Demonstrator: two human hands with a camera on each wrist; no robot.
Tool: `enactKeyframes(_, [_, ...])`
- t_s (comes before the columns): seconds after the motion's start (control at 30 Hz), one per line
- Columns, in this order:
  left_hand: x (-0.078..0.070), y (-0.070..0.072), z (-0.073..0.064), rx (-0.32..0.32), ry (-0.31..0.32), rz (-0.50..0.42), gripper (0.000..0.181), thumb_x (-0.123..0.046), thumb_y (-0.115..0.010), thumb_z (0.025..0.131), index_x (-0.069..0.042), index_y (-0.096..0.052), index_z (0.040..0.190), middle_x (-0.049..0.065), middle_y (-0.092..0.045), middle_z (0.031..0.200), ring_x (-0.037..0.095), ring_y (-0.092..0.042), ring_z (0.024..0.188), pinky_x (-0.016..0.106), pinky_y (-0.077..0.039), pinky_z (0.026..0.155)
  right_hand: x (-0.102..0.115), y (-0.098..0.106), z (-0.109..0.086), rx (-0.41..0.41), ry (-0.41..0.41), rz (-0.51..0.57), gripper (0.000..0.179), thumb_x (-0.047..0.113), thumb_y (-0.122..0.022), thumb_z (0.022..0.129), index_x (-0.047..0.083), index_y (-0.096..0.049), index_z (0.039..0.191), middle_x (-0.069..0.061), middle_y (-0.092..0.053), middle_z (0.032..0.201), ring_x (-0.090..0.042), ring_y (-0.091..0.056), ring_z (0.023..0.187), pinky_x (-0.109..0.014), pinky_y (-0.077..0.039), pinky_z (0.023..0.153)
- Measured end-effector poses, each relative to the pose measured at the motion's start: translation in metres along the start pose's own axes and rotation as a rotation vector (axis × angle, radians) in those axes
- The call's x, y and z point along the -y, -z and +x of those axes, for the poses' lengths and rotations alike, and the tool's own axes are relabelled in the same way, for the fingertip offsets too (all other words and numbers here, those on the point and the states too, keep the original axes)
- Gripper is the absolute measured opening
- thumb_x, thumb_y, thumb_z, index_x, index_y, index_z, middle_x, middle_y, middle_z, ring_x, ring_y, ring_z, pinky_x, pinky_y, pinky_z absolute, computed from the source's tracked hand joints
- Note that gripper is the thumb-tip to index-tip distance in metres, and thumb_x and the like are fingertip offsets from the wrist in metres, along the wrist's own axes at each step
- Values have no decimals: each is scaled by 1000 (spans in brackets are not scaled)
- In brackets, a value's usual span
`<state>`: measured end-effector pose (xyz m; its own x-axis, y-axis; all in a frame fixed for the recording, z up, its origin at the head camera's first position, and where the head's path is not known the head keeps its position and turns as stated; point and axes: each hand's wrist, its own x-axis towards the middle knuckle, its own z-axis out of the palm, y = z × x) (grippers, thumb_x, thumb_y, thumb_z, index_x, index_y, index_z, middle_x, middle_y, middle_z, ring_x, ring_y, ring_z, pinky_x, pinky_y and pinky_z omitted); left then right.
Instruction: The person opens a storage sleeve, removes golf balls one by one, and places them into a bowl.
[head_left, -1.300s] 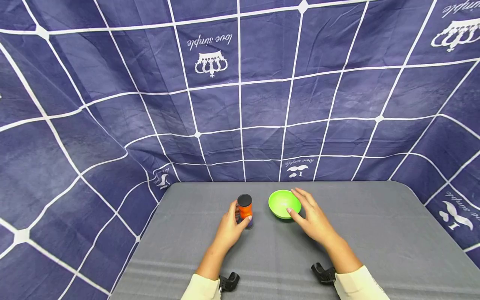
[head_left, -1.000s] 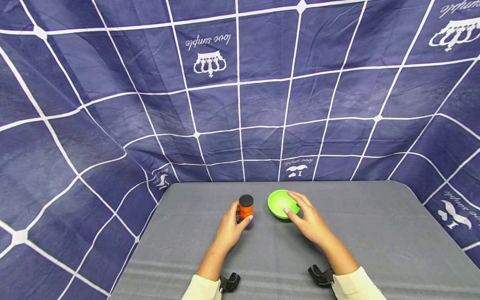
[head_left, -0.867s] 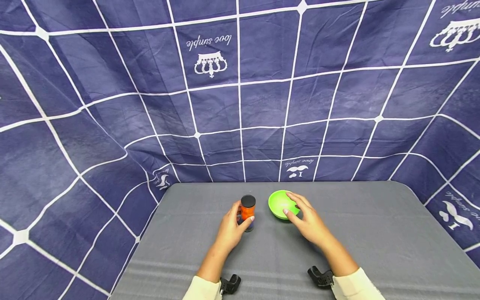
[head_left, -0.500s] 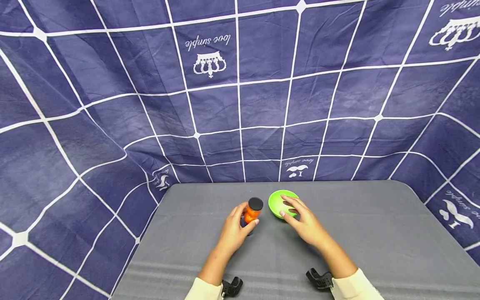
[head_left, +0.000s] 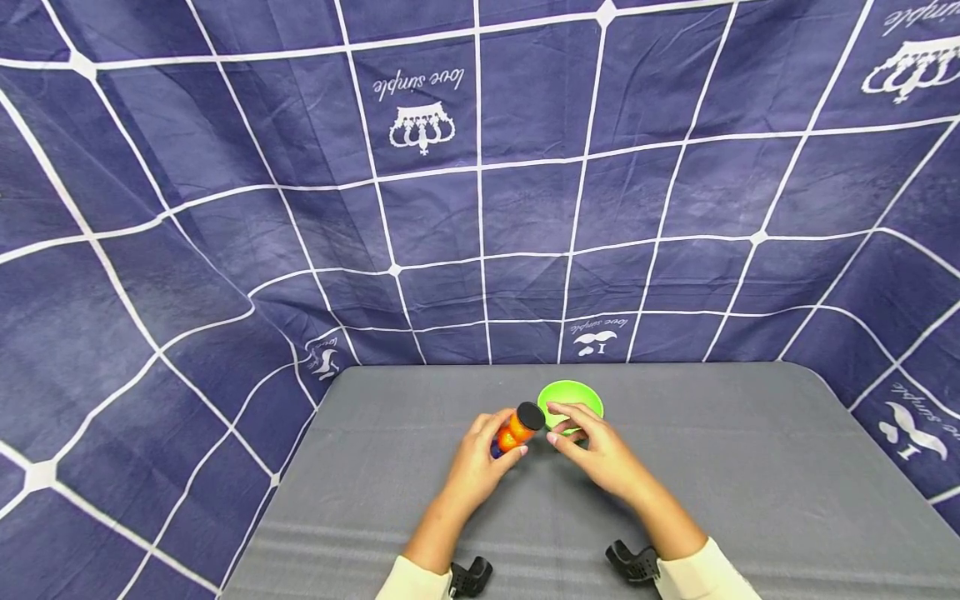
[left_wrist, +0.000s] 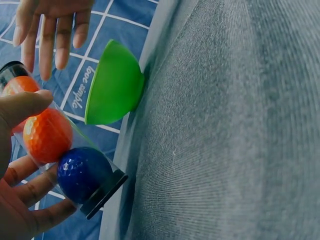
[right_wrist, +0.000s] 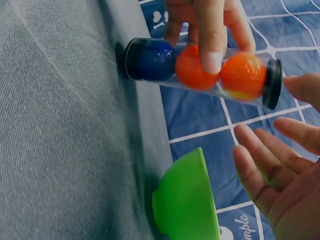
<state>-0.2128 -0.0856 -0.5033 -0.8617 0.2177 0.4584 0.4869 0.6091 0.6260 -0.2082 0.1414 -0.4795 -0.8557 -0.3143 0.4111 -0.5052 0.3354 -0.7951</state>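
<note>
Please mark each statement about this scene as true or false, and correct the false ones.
1. The left hand holds a clear tube with a black cap. True.
2. The tube contains three blue balls. False: it contains two orange balls and one blue ball.
3. The green bowl stands on the grey table. True.
4. The right hand grips the rim of the bowl. False: its fingers are loosely spread near the tube's cap, holding nothing.
5. The tube stands upright on the table. False: it is lifted and tilted, with its cap toward the bowl.
</note>
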Motion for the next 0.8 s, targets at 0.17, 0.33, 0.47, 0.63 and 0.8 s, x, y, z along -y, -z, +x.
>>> enactKeyframes(0.17, [-1, -2, -1, 14, -30, -10, 55, -23, -85, 81, -20, -63, 132, 5, -65, 112, 19, -68, 100, 39, -56, 89, 4, -2, -1, 18, -13, -16, 48, 20, -72, 94, 9, -59, 139, -10, -63, 129, -6, -68, 94, -27, -58, 80])
enactKeyframes(0.33, [-3, -4, -2, 34, -42, 10, 54, -23, -85, 82, -21, -64, 132, 4, -64, 110, 18, -67, 98, 36, -55, 86, 4, -5, 0, -1, 22, -37, 48, 17, -75, 91, 3, -61, 136, -10, -64, 125, -4, -64, 87, -26, -58, 75])
enactKeyframes(0.47, [-4, -5, -3, 41, -73, 25, 55, -23, -86, 80, -22, -65, 131, 3, -64, 110, 17, -67, 96, 33, -56, 83, 2, -8, -1, -26, 64, -76, 48, 14, -77, 89, 2, -63, 133, -10, -64, 122, -2, -61, 84, -25, -58, 74])
enactKeyframes(0.63, [-4, -7, -3, 46, -86, 26, 55, -22, -86, 79, -22, -66, 130, 4, -64, 110, 17, -67, 97, 34, -56, 85, 2, -10, -1, -44, 103, -127, 45, 13, -79, 87, 7, -65, 130, -6, -64, 117, -7, -60, 79, -25, -57, 72])
enactKeyframes(0.8, [-5, -6, -3, 79, -101, 24, 53, -21, -85, 80, -19, -65, 130, 5, -71, 119, 20, -69, 106, 38, -56, 93, 6, -8, -1, -48, 152, -158, 45, 10, -81, 84, 6, -66, 127, -5, -64, 111, -12, -61, 73, -23, -56, 68])
